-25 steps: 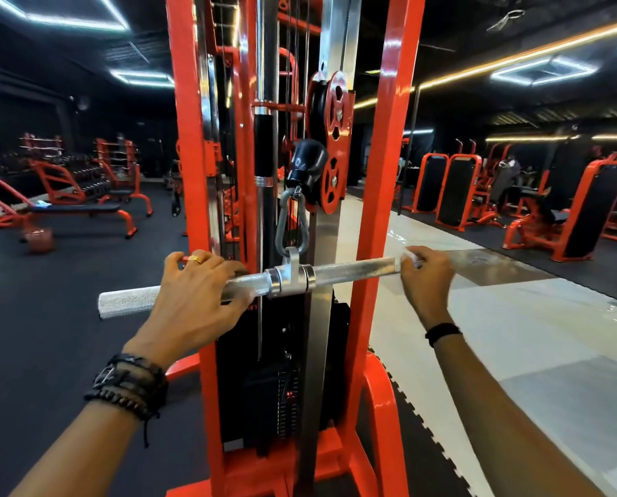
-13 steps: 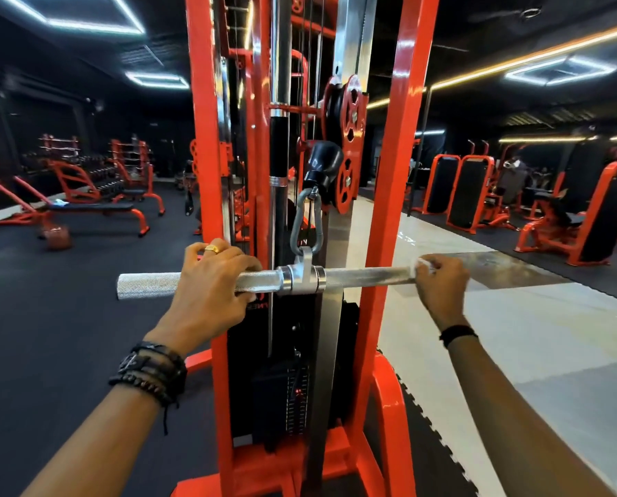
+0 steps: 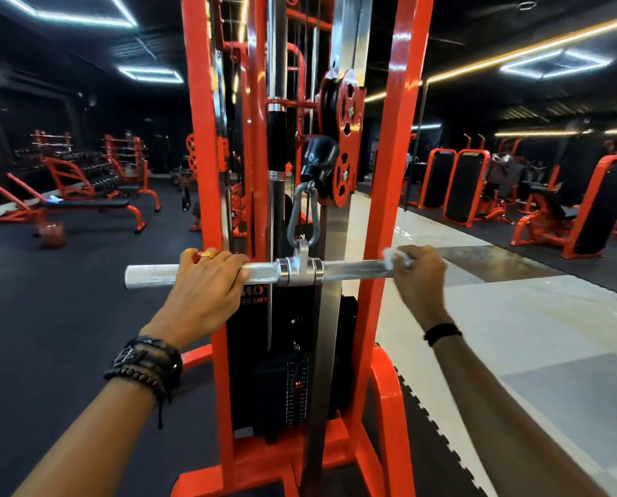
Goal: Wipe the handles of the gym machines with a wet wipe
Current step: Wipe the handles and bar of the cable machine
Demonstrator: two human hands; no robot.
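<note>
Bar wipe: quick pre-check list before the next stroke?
1. Left hand grips the bar to steady it: ok.
2. Wipe sits between the right hand and the bar: ok, a white edge shows at the fingers.
3. Bar hangs level from the carabiner: ok.
4. Right end of the bar clear for the stroke: cannot tell, the right hand hides it.
5. Knurled left end wiped: cannot tell.
6. Wipe wet: cannot tell.
</note>
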